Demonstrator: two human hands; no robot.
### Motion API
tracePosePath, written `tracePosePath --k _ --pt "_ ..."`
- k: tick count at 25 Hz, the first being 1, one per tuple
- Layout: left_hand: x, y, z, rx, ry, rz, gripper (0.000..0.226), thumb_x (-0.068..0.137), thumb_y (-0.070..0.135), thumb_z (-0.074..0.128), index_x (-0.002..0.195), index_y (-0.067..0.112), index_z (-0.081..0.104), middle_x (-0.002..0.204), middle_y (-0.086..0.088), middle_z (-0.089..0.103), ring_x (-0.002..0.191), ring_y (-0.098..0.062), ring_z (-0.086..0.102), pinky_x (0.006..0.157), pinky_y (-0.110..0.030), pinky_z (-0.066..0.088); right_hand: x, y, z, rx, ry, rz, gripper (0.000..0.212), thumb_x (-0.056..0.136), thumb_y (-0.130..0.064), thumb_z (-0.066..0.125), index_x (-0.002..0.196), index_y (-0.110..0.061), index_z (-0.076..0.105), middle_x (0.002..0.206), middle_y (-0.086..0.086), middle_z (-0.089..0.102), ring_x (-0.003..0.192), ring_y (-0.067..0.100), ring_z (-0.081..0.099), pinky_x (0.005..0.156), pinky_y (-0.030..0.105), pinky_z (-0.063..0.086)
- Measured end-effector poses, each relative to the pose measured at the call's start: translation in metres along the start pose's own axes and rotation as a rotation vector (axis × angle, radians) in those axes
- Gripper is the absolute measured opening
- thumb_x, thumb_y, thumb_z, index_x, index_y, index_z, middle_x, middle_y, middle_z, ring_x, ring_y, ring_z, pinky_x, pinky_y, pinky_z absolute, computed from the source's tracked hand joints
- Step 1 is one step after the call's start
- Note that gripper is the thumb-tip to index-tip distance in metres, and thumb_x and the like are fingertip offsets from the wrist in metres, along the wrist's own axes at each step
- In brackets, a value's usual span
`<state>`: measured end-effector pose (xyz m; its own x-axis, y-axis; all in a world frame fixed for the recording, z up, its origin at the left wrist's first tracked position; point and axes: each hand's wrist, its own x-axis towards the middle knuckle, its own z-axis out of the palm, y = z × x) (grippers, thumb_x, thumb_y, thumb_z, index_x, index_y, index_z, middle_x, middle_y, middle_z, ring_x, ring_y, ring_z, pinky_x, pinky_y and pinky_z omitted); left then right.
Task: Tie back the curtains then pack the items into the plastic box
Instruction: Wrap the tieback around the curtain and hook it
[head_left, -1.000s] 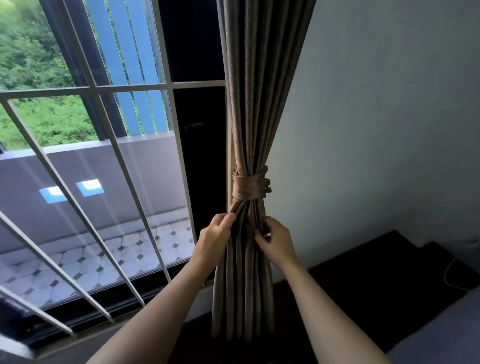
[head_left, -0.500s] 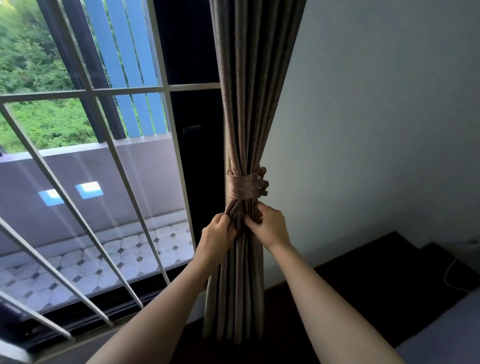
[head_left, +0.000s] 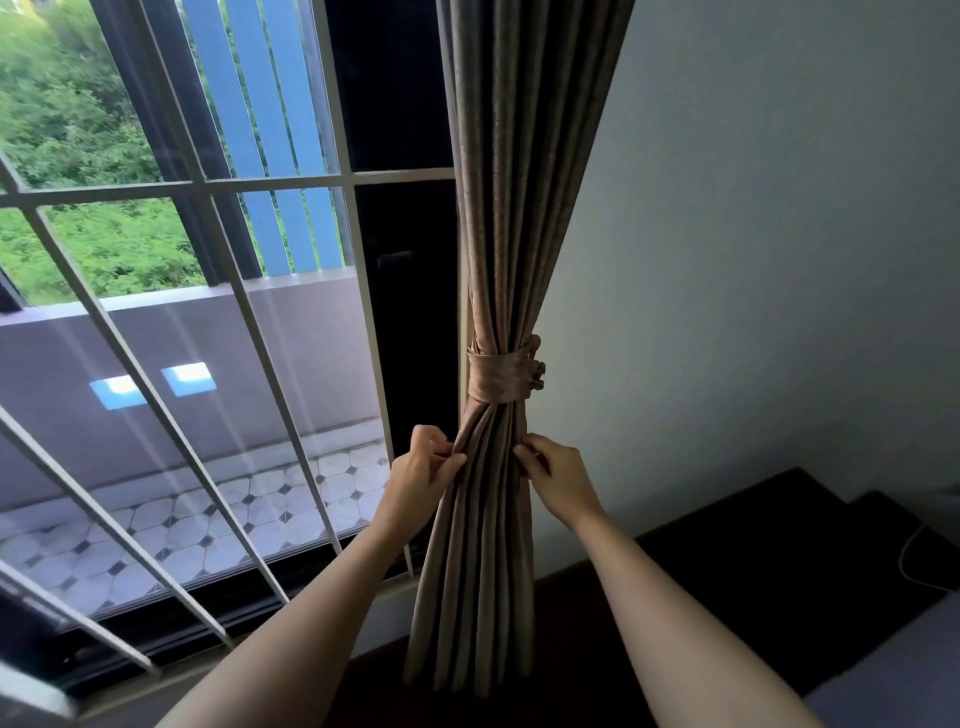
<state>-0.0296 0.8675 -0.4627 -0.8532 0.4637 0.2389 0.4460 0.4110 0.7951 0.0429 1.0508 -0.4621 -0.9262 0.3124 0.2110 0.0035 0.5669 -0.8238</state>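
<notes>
- The curtain (head_left: 511, 218) hangs gathered into one narrow bundle of folds, just beside the pale wall (head_left: 753, 234) and at the right edge of the window (head_left: 208, 312).
- A tie-back (head_left: 501, 375) of the same brown cloth is wrapped around the curtain at its narrowest part, with a small knot on the side toward the wall.
- Below the tie-back the folds spread out a little and hang down in front of the dark floor (head_left: 727, 571).
- The left hand (head_left: 423, 475) is just below the tie-back, on the window side of the curtain. Its fingers are closed together and pinch an outer fold of the cloth.
- The right hand (head_left: 558, 478) is at the same height, on the wall side of the curtain. Its fingers are also closed and grip a fold at that edge.
- The two hands are near each other, with only the bundle of the curtain between them, and both forearms reach up from the bottom of the view.
- Left of the curtain, the window has pale metal bars (head_left: 291, 405) crossing it; behind them are a tiled balcony floor (head_left: 208, 530) and green trees (head_left: 67, 130).
- A thin pale cable (head_left: 911, 558) lies on the floor, well apart from the curtain, toward the right edge.
</notes>
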Motion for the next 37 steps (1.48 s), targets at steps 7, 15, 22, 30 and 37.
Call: tracePosePath --k 7,15,22,30,37 --pt "0.015 0.01 0.01 0.46 -0.023 -0.012 0.017 0.09 0.015 0.05 0.079 0.002 0.05 0.073 -0.015 0.058 0.069 -0.036 0.057 0.058 -0.036 0.039 0.003 -0.007 0.003 -0.274 -0.027 0.052 0.022 0.08 -0.03 0.066 0.09 -0.011 0.069 0.085 0.004 0.07 0.075 0.021 0.066 0.068 0.027 0.049" --pt "0.005 -0.01 0.02 0.502 -0.022 -0.043 0.01 0.089 0.009 0.049 0.085 0.0 0.053 0.082 -0.019 0.062 0.076 -0.04 0.06 0.059 -0.036 0.038 -0.022 0.02 0.01 -0.539 0.043 0.247 0.021 0.088 -0.022 0.057 0.1 -0.005 0.056 0.103 0.014 0.064 0.095 0.034 0.061 0.073 0.033 0.043" --pt "0.012 -0.011 0.034 0.53 -0.161 -0.129 0.011 0.086 0.013 0.05 0.087 0.003 0.055 0.076 -0.015 0.058 0.08 -0.039 0.061 0.06 -0.035 0.04 -0.01 0.014 0.018 -0.321 -0.048 0.222 0.028 0.085 -0.023 0.059 0.11 -0.011 0.056 0.104 0.01 0.063 0.09 0.033 0.063 0.079 0.037 0.049" --pt "0.001 -0.02 0.038 0.672 -0.317 -0.186 0.018 0.088 0.003 0.042 0.07 0.004 0.045 0.071 -0.015 0.055 0.089 -0.041 0.061 0.065 -0.038 0.042 -0.018 0.02 0.029 -0.646 -0.069 0.229 0.031 0.095 -0.01 0.037 0.117 0.001 0.057 0.112 0.019 0.06 0.099 0.037 0.059 0.083 0.038 0.046" --pt "0.001 -0.015 -0.001 0.48 -0.279 0.017 0.039 0.074 0.045 0.044 0.077 0.008 0.06 0.072 -0.011 0.063 0.073 -0.033 0.062 0.059 -0.028 0.04 -0.032 -0.007 0.032 -0.356 0.271 0.049 0.031 0.077 -0.032 0.063 0.094 -0.012 0.046 0.085 -0.002 0.046 0.073 0.014 0.049 0.06 0.016 0.038"
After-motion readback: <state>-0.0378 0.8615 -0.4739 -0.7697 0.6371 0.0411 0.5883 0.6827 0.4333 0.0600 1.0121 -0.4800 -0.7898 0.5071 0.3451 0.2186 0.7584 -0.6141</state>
